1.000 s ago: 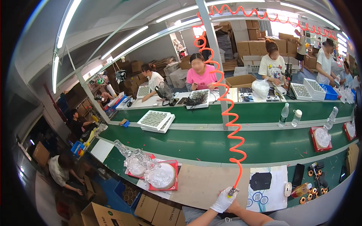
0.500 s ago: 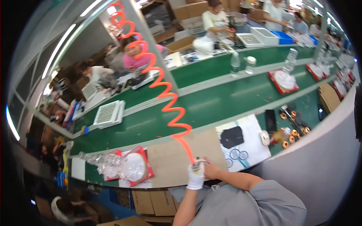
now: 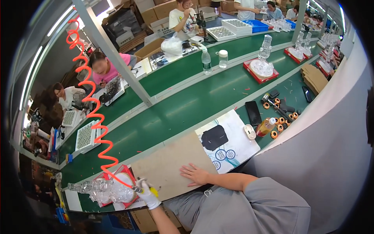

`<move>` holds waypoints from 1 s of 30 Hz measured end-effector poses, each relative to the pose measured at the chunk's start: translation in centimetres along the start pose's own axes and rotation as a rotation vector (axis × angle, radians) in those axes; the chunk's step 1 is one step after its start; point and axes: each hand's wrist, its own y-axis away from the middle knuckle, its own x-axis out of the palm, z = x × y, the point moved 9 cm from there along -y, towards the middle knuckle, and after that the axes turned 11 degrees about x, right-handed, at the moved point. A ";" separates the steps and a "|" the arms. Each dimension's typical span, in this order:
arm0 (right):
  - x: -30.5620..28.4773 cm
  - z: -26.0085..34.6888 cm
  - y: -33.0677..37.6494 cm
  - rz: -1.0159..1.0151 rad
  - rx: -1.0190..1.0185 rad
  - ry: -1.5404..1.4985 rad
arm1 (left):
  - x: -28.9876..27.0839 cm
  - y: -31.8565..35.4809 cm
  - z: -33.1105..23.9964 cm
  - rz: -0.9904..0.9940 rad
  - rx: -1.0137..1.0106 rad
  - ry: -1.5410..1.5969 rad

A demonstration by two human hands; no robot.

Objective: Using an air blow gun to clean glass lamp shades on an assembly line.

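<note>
My left hand (image 3: 149, 196), in a white glove, is closed around a small air gun (image 3: 154, 191) with a yellow part showing. A coiled orange hose (image 3: 102, 134) runs from the tool up to the upper left. My right hand (image 3: 195, 174) is bare and rests spread, palm down, on a flat brown cardboard sheet (image 3: 161, 160). Just left of the gloved hand are red trays (image 3: 127, 171) bearing round pale pieces and clear glass-like parts (image 3: 93, 188). The gloved fingers partly hide the tool.
A printed white sheet (image 3: 243, 146), black phone (image 3: 253, 113), white case (image 3: 249, 132), drink bottle (image 3: 266, 127) and several copper-coloured rings (image 3: 279, 127) lie to the right. Beyond runs a green conveyor (image 3: 183, 111) carrying another red tray (image 3: 261, 80). Co-workers sit across it.
My hands, close together at the air gun before, are now apart. The left has carried the tool leftward toward the red trays; the right lies flat on the cardboard. The view has shifted.
</note>
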 end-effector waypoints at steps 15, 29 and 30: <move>0.2 1.2 -2.0 -0.006 -0.049 -0.041 | -8.4 -1.6 7.2 -0.174 -0.081 -0.061; -0.6 0.7 -1.0 -0.020 -0.017 0.055 | -8.1 1.2 7.2 -0.316 -0.080 0.126; -0.7 0.7 -1.1 -0.026 -0.011 0.059 | -8.1 1.1 7.5 -0.315 -0.077 0.129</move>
